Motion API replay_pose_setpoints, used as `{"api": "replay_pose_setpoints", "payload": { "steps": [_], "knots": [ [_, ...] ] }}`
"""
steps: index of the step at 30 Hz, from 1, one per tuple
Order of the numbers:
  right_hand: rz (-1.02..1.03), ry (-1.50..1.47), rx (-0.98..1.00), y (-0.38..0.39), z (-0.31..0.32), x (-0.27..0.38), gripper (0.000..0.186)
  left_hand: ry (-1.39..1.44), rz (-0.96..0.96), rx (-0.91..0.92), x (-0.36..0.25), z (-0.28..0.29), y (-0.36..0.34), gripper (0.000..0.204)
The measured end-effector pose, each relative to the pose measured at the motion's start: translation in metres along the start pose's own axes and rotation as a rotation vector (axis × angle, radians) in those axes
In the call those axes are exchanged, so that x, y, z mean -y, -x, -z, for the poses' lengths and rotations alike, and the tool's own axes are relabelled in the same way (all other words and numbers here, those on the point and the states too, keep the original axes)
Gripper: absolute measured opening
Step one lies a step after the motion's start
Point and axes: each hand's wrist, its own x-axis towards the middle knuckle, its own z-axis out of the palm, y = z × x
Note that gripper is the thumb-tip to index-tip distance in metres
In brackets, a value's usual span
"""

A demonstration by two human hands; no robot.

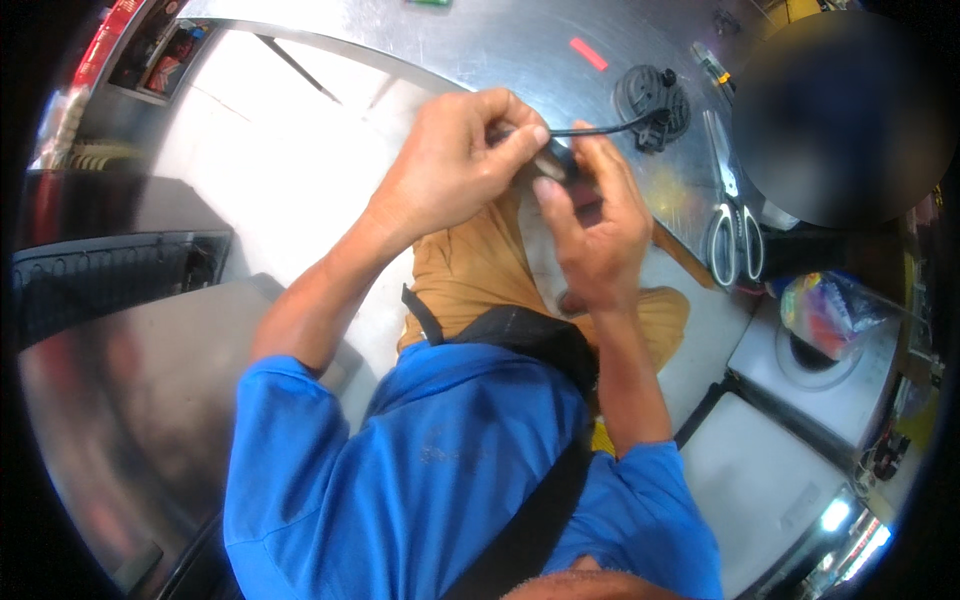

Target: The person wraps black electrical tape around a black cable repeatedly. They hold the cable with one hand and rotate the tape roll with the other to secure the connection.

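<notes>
My left hand (470, 150) pinches a black cable (600, 130) between thumb and fingers above the front edge of a steel table (510, 50). My right hand (600, 220) grips a small dark part (556, 160) just below the cable, close to my left fingertips; its exact shape is partly hidden. The cable runs right to a round black plastic piece (645, 95) on the table. Scissors (738, 240) with white-rimmed handles lie to the right of that piece, below a small cutter (712, 65). A red strip (588, 53) rests farther back.
A white machine (760, 360) with a colourful plastic bag (825, 310) on it stands at the right, beside a pale lidded surface (750, 490). At the left are a metal appliance (130, 400), a dark grille (120, 270) and shelves (160, 60). A blurred patch hides the upper right.
</notes>
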Motion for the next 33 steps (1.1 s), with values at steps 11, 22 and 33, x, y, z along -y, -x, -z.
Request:
{"api": "replay_pose_setpoints", "payload": {
  "steps": [11, 22, 33],
  "knots": [
    [-0.097, -0.419, 0.186, -0.019, -0.013, -0.003, 0.053, 0.37, 0.021, 0.082, 0.009, 0.002, -0.004, 0.023],
    [-0.279, -0.277, 0.217, -0.009, -0.015, 0.009, 0.034, -0.33, -0.316, -0.077, 0.005, -0.008, 0.007, 0.018],
    [-0.221, -0.228, 0.026, 0.004, -0.023, -0.003, 0.019, -0.194, -0.24, -0.12, 0.007, -0.023, 0.012, 0.006]
  ]
}}
